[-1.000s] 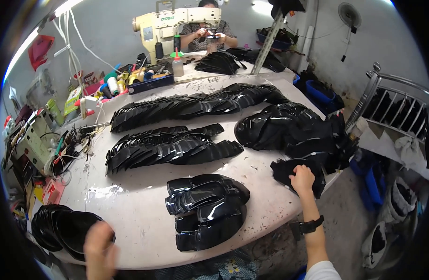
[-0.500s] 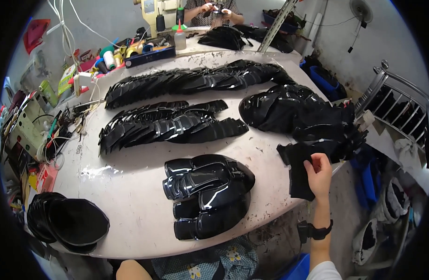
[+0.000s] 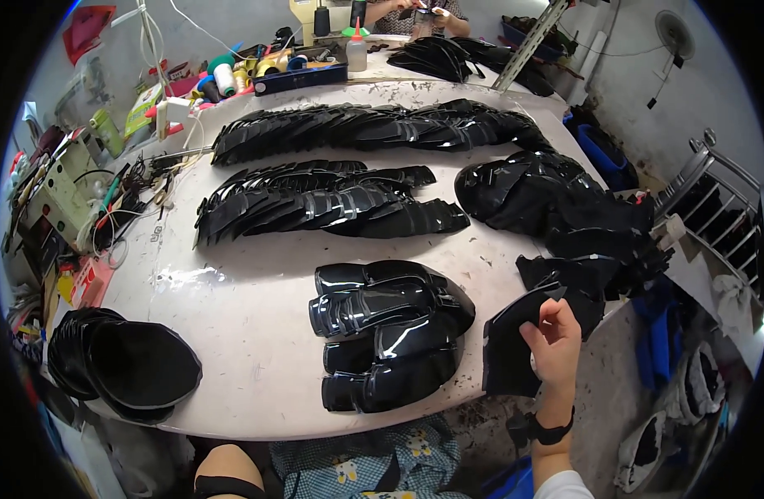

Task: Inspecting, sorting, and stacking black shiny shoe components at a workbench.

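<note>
My right hand [image 3: 556, 345], with a dark band on its wrist, is over the table's right front edge. Its thumb and fingers are pinched on a flat black fabric piece [image 3: 512, 345] with a curved edge, which hangs partly past the table edge. Just behind it lies a heap of similar black fabric pieces [image 3: 606, 241]. Left of the hand, shiny black molded shoe-upper-like pieces [image 3: 411, 341] sit in a nested cluster. My left hand is not in view.
Overlapping rows of black glossy pieces [image 3: 324, 212] stretch across the white table [image 3: 249, 291]. A nested black stack [image 3: 149, 366] stands at the front left. Behind are a dark tray of thread spools [image 3: 303, 79] and a bottle [image 3: 357, 54]. Another person's hands [image 3: 436, 17] work at the far end.
My right hand has drawn the black fabric piece left and toward me, away from the heap. The piece has turned and shows more of its flat face. The whole view has shifted slightly.
</note>
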The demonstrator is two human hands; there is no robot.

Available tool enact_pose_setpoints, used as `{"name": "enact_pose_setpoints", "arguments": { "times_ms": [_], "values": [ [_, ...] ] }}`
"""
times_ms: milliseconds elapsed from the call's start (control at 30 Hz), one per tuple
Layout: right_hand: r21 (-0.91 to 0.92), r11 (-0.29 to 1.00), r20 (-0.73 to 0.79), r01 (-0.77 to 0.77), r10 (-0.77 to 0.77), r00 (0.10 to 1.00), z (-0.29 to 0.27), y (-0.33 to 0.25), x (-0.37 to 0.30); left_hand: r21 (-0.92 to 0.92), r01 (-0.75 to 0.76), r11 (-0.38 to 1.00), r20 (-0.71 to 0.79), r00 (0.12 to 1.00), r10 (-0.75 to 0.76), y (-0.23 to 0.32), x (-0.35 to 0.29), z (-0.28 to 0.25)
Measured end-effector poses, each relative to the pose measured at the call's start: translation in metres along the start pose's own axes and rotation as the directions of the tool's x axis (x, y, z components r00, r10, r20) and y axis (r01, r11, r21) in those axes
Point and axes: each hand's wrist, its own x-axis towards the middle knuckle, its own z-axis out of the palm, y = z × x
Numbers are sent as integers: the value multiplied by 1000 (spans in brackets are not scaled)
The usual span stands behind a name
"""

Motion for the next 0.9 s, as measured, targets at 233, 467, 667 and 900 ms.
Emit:
{"name": "enact_pose_setpoints", "arguments": {
  "times_ms": [233,467,667,900],
  "values": [
    [-7,1000,53,-19,19,998,4,-7,-7,-90,144,985,-10,989,-146,-8,-1,-4],
    [30,1000,69,-6,4,998,12,-14,-9,-188,274,943,20,961,-275,-18,-1,-10],
    [14,1000,90,-16,15,996,13,-14,-13,-254,372,893,24,925,-379,-22,-2,-12],
    [-7,998,98,-65,65,993,5,-12,-20,-337,448,828,-6,879,-477,-26,-6,-9]
  ]
}}
